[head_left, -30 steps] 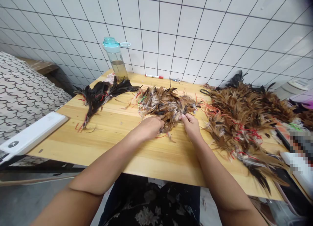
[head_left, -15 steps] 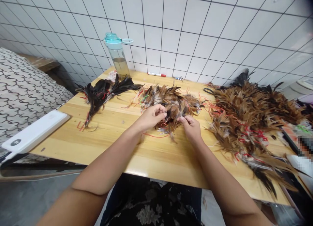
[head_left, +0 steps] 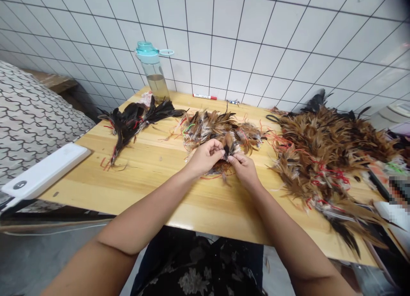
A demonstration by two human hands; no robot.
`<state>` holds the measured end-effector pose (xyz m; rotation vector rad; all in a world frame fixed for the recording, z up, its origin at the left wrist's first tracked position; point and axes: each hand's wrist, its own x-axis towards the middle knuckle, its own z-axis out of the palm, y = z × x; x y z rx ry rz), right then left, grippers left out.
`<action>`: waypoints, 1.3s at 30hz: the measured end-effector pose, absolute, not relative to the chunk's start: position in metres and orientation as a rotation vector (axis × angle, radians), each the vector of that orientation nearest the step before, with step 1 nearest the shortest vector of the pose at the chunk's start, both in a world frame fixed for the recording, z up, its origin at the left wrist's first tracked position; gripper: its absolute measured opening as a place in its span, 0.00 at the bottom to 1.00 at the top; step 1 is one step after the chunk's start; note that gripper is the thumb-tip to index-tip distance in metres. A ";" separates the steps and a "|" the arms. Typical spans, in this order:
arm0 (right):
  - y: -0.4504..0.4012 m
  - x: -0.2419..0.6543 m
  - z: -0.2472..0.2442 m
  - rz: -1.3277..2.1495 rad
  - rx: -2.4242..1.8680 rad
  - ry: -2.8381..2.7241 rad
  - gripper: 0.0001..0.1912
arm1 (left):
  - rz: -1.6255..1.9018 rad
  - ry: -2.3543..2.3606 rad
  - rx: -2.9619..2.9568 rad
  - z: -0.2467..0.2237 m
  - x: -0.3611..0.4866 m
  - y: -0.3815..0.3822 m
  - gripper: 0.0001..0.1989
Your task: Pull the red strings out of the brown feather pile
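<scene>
My left hand (head_left: 208, 154) pinches a small dark-and-brown feather bunch (head_left: 229, 149) from its left side. On the other side, the thumb and finger of my right hand (head_left: 242, 164) close on the base of the same bunch. Both hands almost meet over the wooden table. Just behind them lies a loose heap of brown feathers (head_left: 211, 124) with red and green threads among it. Some feathers and a red thread show beneath my fingers. Where the fingertips touch, the quill ends are hidden.
Black feathers (head_left: 128, 121) lie at left, and a large brown feather pile (head_left: 323, 146) covers the right side. Against the tiled wall stand a water bottle (head_left: 156, 80) and a red-capped marker (head_left: 205, 97). A white oblong device (head_left: 48, 170) sits at the table's left edge.
My hands have come closer together: the left moved right and the right moved slightly left and down. The feathers between them are now gathered into one narrow bunch.
</scene>
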<state>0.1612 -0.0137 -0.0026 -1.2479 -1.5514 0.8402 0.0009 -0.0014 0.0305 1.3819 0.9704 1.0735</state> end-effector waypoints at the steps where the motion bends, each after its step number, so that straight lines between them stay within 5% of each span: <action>1: -0.014 0.161 -0.003 0.861 -1.252 -1.554 0.21 | 1.083 0.973 1.406 0.029 0.001 -0.001 0.06; 10: -0.012 0.157 -0.012 1.072 -1.154 -1.449 0.12 | 1.076 0.944 1.500 0.017 0.000 0.004 0.05; 29: -0.016 0.158 -0.008 1.213 -1.052 -1.461 0.18 | 0.937 0.769 1.159 0.023 0.000 -0.001 0.18; 39: -0.013 0.163 -0.006 1.072 -1.148 -1.445 0.17 | 0.969 0.913 1.497 0.024 -0.006 0.005 0.12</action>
